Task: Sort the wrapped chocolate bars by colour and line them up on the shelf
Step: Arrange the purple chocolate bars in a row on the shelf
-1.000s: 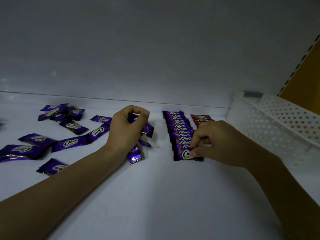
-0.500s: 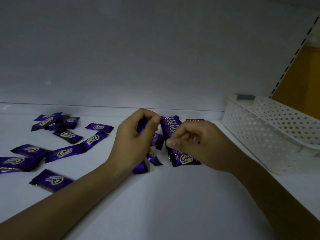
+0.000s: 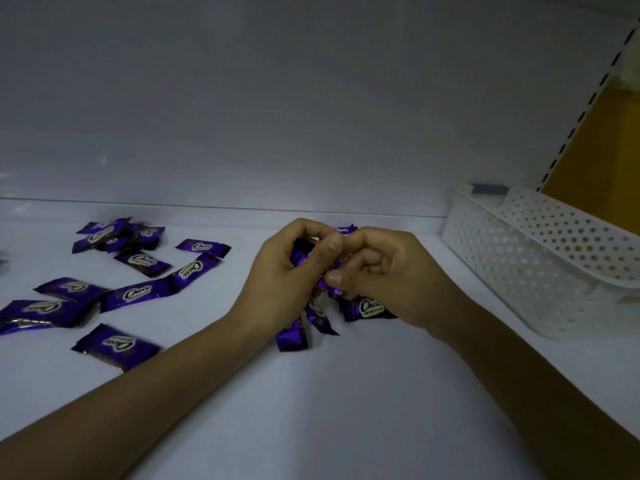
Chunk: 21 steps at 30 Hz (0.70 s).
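Right hand now at left-hand bars

Right hand off row, fingers perhaps on bars in left hand

We see purple foil bars with white "Choco" labels strewn flat at nine to ten o'clock on the white shelf. At centre the left hand grips a bunch of purple bars. Toward its four o'clock a lined-up row stands on edge.
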Motion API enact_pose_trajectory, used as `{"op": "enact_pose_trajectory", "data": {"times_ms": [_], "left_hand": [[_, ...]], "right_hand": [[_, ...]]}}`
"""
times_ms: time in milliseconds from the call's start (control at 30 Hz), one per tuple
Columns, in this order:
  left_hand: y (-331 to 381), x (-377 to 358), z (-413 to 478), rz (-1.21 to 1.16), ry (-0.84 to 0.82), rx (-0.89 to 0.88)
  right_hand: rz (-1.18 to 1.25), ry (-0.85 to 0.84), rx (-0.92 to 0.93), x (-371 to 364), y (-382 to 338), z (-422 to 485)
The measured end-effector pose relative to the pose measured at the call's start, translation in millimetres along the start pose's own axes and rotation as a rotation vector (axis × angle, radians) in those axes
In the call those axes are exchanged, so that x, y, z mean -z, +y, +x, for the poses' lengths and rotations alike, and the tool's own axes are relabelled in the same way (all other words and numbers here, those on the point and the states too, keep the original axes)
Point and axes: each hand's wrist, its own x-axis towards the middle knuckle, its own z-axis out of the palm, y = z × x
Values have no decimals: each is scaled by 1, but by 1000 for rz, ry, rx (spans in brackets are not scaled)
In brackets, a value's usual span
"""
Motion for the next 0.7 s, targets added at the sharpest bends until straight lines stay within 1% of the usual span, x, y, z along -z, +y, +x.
{"op": "enact_pose_trajectory", "data": {"times_ms": [133, 200, 300, 367, 500, 600, 700], "left_hand": [[-1, 4, 0, -20, -12, 84], [-2, 7, 1, -27, 1, 113], [-2, 10, 2, -65, 7, 139], [-3, 10, 2, -76, 9, 164], [-6, 11, 3, -154, -5, 210], [-6, 12, 3, -180, -38, 158], [-6, 14, 4, -162, -41, 116]], "right_hand": [[10, 154, 32, 12, 0, 2], [-4, 191, 14, 22, 0, 3], [-25, 178, -12, 26, 3, 2], [-90, 177, 0, 23, 4, 2], [-274, 182, 111, 20, 6, 2], [-340, 136, 217, 18, 5, 1], [-335, 84, 239, 19, 4, 0]]}}
